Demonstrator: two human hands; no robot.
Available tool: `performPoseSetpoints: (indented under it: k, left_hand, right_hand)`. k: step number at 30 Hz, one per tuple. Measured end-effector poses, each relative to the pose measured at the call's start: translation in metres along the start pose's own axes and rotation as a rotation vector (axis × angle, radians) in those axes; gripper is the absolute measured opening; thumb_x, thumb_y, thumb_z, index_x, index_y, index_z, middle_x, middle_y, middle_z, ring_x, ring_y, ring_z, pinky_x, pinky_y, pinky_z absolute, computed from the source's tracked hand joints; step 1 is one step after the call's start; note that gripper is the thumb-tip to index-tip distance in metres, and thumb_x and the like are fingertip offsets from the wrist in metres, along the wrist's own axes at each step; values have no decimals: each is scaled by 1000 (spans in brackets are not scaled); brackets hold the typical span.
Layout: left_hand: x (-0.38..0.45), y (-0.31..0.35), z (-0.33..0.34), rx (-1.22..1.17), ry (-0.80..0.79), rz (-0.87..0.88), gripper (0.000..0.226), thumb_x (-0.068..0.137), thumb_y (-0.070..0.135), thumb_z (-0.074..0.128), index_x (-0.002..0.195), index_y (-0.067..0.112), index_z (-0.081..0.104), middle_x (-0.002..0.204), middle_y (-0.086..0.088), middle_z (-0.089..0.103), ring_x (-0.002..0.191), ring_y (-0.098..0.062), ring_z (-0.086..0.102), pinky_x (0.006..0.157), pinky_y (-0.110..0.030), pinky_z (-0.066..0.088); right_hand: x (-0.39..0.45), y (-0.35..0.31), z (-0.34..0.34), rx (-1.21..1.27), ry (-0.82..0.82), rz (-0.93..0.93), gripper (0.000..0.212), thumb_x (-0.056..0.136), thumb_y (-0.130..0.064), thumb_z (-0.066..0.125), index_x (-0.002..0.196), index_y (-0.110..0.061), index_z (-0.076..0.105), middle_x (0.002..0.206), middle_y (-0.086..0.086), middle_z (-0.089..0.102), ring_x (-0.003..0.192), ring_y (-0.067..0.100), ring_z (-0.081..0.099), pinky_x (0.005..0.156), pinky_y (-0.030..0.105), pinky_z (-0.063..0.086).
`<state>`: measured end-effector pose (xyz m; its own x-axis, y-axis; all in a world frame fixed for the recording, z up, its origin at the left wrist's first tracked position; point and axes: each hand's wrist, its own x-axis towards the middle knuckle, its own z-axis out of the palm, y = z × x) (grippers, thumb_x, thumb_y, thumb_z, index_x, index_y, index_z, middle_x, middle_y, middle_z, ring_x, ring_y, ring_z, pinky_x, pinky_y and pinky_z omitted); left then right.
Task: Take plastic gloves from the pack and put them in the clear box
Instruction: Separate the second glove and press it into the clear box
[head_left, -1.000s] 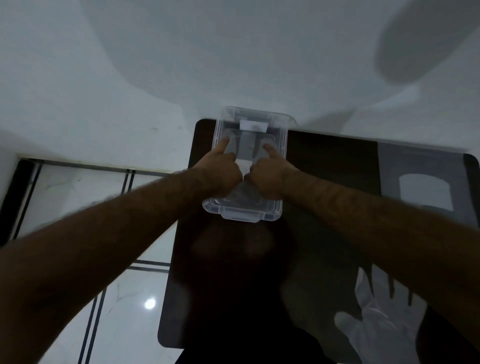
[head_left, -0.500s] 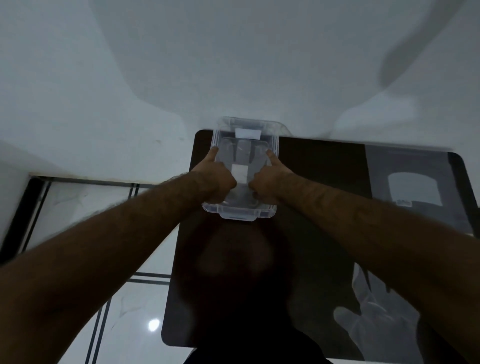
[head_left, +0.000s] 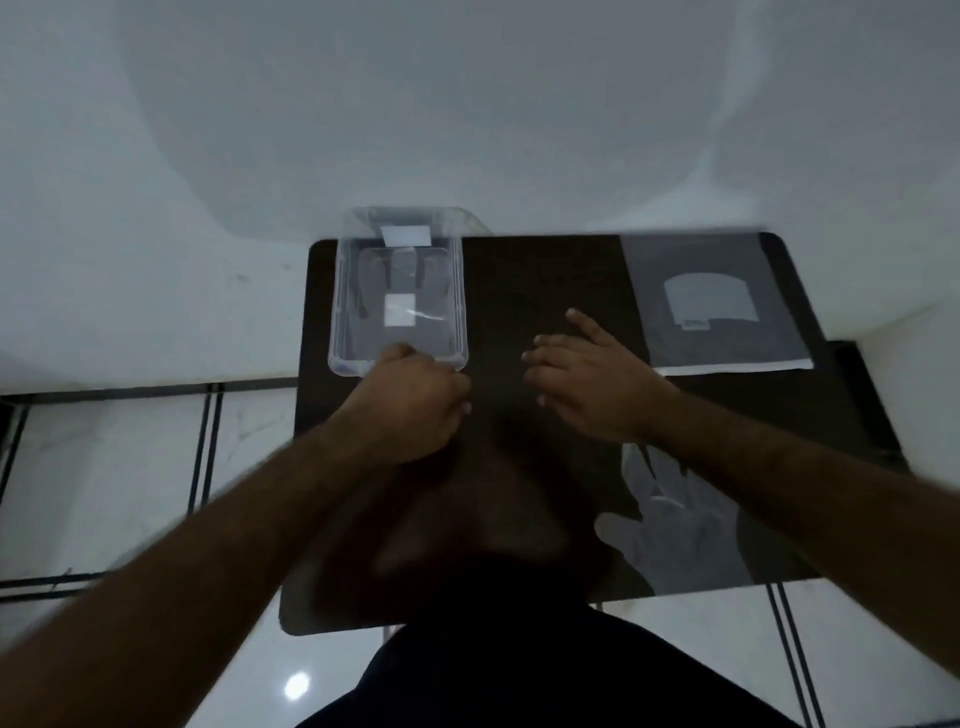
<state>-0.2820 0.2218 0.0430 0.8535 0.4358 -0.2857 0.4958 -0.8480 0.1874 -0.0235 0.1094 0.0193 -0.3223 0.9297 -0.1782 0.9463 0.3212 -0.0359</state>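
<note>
- Looks like a plain room indoors, likely a home; exact kind cannot be told.
- Small dark bench (head_left: 519, 291) with rounded corners at centre frame, pushed against a bare white wall (head_left: 467, 104) filling the upper half.
- Glossy white tiled floor (head_left: 104, 467) with dark joint lines at lower left and lower right, mirroring a ceiling light.
- Dim, bluish lighting throughout.

I saw a dark table (head_left: 545, 270) against a pale wall (head_left: 467, 104); left of the table, glossy floor tiles (head_left: 130, 467), probably marble.
</note>
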Motion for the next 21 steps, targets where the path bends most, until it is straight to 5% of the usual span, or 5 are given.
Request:
performPoseSetpoints:
  k: [5,13,18,21]
  left_hand:
    - [3,103,49,-160,-25,76,22,106,44,52,104,30,69,101,6,70,98,-17,67,93,-40,53]
    - [14,245,127,-317,-52,20,15,103,34,59,103,28,73,96,11,68,90,-12,64,88,-43,58]
    - [17,307,168,-182,-71,57,33,103,41,63,132,26,67,136,0,66,132,-20,56,120,-44,40]
    - [18,327,192,-20,-122,57,57,100,50,68,149,25,54,153,-1,57,147,-24,46,127,-50,29]
  right_hand:
    - [-120,-3,39,164,22,35,39,105,-41,50,135,-25,70,149,5,65,146,25,53,129,47,14]
    - [-268,8,132,267,-194,159,56,100,-61,59,147,-30,58,161,-2,53,153,19,40,127,39,-2]
    - [-320,22,166,210,-219,168,77,90,-56,77,156,-28,49,166,2,47,155,26,38,131,49,14]
    - [-331,23,178,195,-209,185,65,92,-35,80,151,-26,54,157,3,56,147,26,48,128,48,26]
